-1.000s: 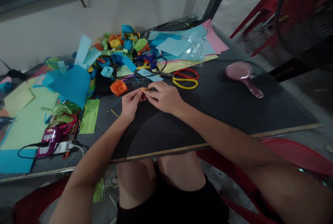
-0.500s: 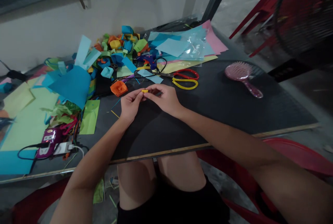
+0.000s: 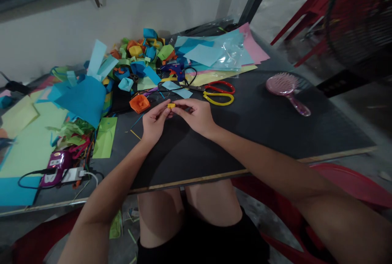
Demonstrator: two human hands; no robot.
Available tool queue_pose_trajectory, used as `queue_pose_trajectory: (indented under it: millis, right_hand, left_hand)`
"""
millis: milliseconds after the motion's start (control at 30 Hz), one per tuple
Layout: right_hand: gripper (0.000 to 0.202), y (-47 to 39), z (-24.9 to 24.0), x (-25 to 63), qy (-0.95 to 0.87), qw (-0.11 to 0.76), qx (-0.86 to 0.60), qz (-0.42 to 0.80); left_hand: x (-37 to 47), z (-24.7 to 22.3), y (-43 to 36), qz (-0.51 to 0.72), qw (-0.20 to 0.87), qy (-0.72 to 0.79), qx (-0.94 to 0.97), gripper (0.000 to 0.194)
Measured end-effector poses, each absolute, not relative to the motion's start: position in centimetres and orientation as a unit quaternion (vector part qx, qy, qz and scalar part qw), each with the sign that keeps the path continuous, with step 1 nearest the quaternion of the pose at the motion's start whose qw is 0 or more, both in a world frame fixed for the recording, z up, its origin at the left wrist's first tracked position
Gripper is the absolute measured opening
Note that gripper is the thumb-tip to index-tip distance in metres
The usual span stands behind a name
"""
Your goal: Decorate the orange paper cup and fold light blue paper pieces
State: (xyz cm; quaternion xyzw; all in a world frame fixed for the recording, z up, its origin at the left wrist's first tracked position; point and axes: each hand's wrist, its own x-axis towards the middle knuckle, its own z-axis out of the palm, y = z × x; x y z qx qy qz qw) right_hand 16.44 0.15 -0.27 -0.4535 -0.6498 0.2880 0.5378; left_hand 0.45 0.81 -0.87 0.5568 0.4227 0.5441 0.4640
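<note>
A small folded piece of yellow paper (image 3: 171, 106) is pinched between the fingertips of both hands, above the dark table. My left hand (image 3: 153, 124) is closed on its left side, thumb towards me. From the right, my right hand (image 3: 197, 116) grips it between thumb and fingers. Part of the paper is hidden by the fingertips. Just beyond my left hand sits an orange folded paper piece (image 3: 140, 103). Scissors with one red and one yellow handle (image 3: 219, 93) lie beyond my right hand. Thin blue and yellow paper strips (image 3: 135, 134) lie left of my left hand.
Many coloured folded papers (image 3: 142, 53) are heaped at the back, with a blue glue gun (image 3: 174, 69) beside them. Paper sheets (image 3: 205, 54) lie behind the scissors. A pink hairbrush (image 3: 283, 86) is at right. A purple device (image 3: 57, 168) with cables stands left. A fan (image 3: 361, 23) is far right.
The yellow paper has tilted slightly between my fingertips, showing more of its face. The fingers of my left hand have lifted a little. Both hands stay in nearly the same place.
</note>
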Motion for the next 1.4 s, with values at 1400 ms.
queue_pose_trajectory:
  millis: [1400]
  right_hand:
    - [0.031, 2.2, -0.2, 18.6, -0.854, 0.391, -0.341, 0.054]
  left_hand:
    - [0.9, -1.8, 0.9, 0.523, 0.552, 0.467, 0.451, 0.037]
